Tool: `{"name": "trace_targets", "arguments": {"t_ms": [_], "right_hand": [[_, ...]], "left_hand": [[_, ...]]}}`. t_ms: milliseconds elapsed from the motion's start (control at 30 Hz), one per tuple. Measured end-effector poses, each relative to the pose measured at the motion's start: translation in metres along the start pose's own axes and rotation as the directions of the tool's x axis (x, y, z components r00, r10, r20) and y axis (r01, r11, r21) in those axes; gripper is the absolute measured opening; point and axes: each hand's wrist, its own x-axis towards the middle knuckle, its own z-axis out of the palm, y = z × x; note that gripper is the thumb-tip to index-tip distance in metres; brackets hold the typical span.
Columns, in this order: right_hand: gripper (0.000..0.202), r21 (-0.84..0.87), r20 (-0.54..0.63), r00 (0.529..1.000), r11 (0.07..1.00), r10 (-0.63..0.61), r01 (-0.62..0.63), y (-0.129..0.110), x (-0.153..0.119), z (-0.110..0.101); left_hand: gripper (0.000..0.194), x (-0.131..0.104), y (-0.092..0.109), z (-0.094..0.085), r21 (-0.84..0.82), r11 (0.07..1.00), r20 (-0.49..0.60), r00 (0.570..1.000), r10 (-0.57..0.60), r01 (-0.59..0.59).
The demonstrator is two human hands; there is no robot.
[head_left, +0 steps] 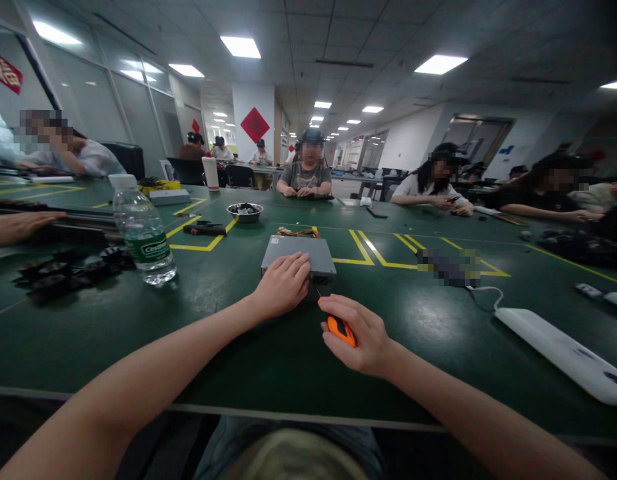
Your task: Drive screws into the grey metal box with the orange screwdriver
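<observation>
A grey metal computer power supply (316, 249) lies on the green table in front of me, with a bundle of coloured wires (298, 233) behind it. My left hand (282, 285) rests on its top and near edge, fingers laid flat and close together. Wrapped in the fingers of my right hand (361, 333) is an orange and black screwdriver (341, 330). Its thin shaft points toward the power supply's near side, by the dark socket (320, 280). Whether the tip touches the case I cannot tell.
Left of my arm stands a water bottle (143, 233) beside black fan-like parts (53, 273). A metal bowl (246, 217) and a black tool (204, 229) lie farther back. At right is a long white device (558, 350) with a cable. Another person's hand (23, 228) reaches in from the left.
</observation>
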Motion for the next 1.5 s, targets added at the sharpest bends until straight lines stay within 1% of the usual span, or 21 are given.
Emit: {"name": "trace_targets", "arguments": {"t_ms": [67,267,333,400,467,533,600,700,733,833,867,1033,1100,1233,1367,1500], "right_hand": [[0.028,0.028,-0.014,0.998,0.998,0.055,-0.055,-0.001,-0.001,0.002],[0.030,0.112,0.037,0.999,0.993,0.015,-0.019,0.000,-0.001,0.002],[0.025,0.069,0.024,0.999,0.997,-0.021,0.019,0.002,-0.001,0.001],[0.018,-0.044,0.005,0.994,0.993,-0.112,0.112,0.004,-0.001,0.000],[0.016,-0.132,-0.002,0.984,0.976,-0.177,0.175,0.003,0.000,-0.002],[0.013,-0.115,-0.005,0.989,0.983,-0.146,0.145,0.002,0.002,-0.003],[0.012,-0.042,0.005,0.995,0.994,-0.096,0.096,0.001,0.003,-0.005],[0.016,0.023,0.032,0.989,0.990,-0.143,0.142,0.002,0.003,-0.005],[0.016,0.025,0.023,0.991,0.991,-0.133,0.132,0.003,0.002,-0.004],[0.018,0.016,-0.038,0.999,1.000,0.007,-0.007,0.005,-0.001,-0.001],[0.019,0.010,-0.053,0.998,0.999,0.033,-0.032,0.005,-0.002,0.000],[0.020,-0.024,-0.048,0.998,0.999,0.035,-0.036,0.004,0.000,0.000],[0.019,-0.056,-0.043,0.999,0.998,0.009,-0.012,0.004,0.001,-0.001],[0.017,-0.151,-0.022,0.993,0.982,-0.118,0.114,0.003,0.000,-0.001],[0.012,-0.140,0.015,0.989,0.979,-0.148,0.149,0.002,-0.002,0.000],[0.014,-0.145,0.032,0.976,0.965,-0.215,0.218,0.002,0.000,-0.002]], "left_hand": [[0.030,0.000,0.000,0.001,0.007,1.000,0.001,1.000,0.001,-0.001],[0.034,0.000,-0.001,-0.001,0.002,1.000,0.011,1.000,0.010,-0.010],[0.039,-0.001,-0.001,-0.002,0.003,1.000,0.020,0.999,0.029,-0.029],[0.044,-0.002,-0.002,-0.005,-0.001,0.997,0.028,0.997,0.077,-0.077],[0.044,-0.003,-0.004,-0.007,-0.012,0.991,0.027,0.990,0.136,-0.136],[0.040,-0.004,-0.006,-0.008,-0.022,0.985,0.021,0.985,0.170,-0.170],[0.035,-0.005,-0.007,-0.009,-0.031,0.981,0.018,0.982,0.190,-0.190],[0.027,-0.005,-0.009,-0.007,-0.050,0.979,0.022,0.979,0.201,-0.200],[0.025,-0.005,-0.009,-0.006,-0.059,0.979,0.019,0.980,0.198,-0.197],[0.023,-0.005,-0.010,-0.004,-0.092,0.981,-0.004,0.985,0.172,-0.171],[0.022,-0.005,-0.010,-0.003,-0.103,0.981,-0.015,0.986,0.166,-0.166],[0.021,-0.005,-0.011,0.001,-0.129,0.978,-0.048,0.986,0.160,-0.165],[0.020,-0.005,-0.011,0.002,-0.133,0.978,-0.056,0.986,0.156,-0.162],[0.019,-0.005,-0.010,0.003,-0.124,0.979,-0.076,0.985,0.154,-0.162],[0.018,-0.005,-0.009,0.002,-0.121,0.978,-0.085,0.984,0.159,-0.169],[0.024,-0.005,-0.008,0.003,-0.168,0.979,-0.080,0.992,0.100,-0.112]]}}
